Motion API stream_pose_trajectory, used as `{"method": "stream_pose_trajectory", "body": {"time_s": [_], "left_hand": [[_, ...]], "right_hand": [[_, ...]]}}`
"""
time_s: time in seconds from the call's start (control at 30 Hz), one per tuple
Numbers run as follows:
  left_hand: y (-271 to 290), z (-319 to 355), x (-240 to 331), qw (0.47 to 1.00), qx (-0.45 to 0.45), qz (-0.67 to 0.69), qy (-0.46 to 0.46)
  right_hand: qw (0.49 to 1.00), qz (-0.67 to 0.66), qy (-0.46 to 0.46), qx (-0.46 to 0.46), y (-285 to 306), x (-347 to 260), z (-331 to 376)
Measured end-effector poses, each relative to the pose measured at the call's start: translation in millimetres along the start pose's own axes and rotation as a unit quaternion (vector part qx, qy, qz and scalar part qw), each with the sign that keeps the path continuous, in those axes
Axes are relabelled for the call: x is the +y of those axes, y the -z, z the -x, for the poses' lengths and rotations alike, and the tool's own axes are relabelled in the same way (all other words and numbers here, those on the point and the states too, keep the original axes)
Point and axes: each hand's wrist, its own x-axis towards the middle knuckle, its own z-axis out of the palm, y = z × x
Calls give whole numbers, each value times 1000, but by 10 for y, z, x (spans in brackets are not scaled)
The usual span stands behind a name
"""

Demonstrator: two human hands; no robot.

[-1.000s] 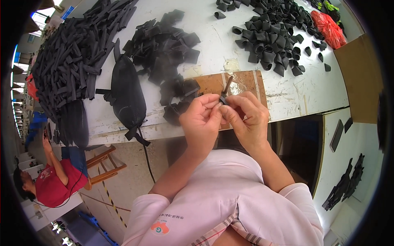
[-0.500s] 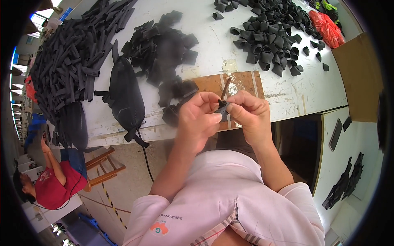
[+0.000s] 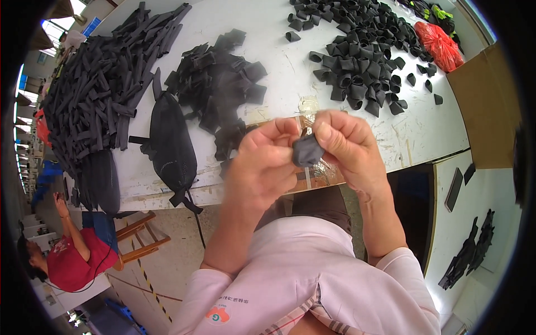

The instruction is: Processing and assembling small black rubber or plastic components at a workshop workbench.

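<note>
Between my hands, over the front of the table, is a small dark grey fabric piece [image 3: 308, 151], its broad rounded face showing. My right hand [image 3: 354, 148] pinches its upper right edge between thumb and fingers. On the other side, my left hand [image 3: 262, 159] has its fingers closed at the piece's left edge, slightly blurred. A brown stick-like tip [image 3: 304, 131] shows just above the piece, mostly hidden by my fingers. Underneath lies a brown board [image 3: 329, 177] with clear tape, partly covered by my hands.
Flat black pieces [image 3: 215, 78] lie beyond my left hand, beside a black pouch-like item [image 3: 172, 134] and a heap of dark strips [image 3: 92, 84]. Folded black loops [image 3: 357, 61] cover the far right, near a red plastic bag [image 3: 438, 44]. A person in red [image 3: 84, 254] sits at left.
The fabric piece, bunched between my fingertips before, now shows a broader face. My right hand has moved slightly right. The brown stick, upright in plain sight earlier, is now mostly covered.
</note>
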Motion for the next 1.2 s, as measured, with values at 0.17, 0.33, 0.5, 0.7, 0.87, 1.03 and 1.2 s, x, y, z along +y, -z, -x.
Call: {"method": "stream_pose_trajectory", "body": {"time_s": [0.17,0.33,0.5,0.7,0.87,1.03,1.2], "left_hand": [[204,-98,18,990,103,-83,-40],[129,-78,-138,907,169,-354,-153],[127,-195,-104,651,64,-657,-375],[100,-153,-261,820,100,-414,-382],[61,-106,-260,891,117,-247,-364],[110,-120,-273,842,154,-322,-405],[144,-92,-296,817,166,-363,-416]], "right_hand": [[993,-44,-104,-42,145,357,-222],[999,41,-16,6,141,395,-103],[922,277,235,131,117,323,35],[829,408,357,139,-47,277,9],[749,492,417,149,-26,240,-23],[778,464,397,143,-113,176,-31],[795,464,374,111,6,232,-62]]}}
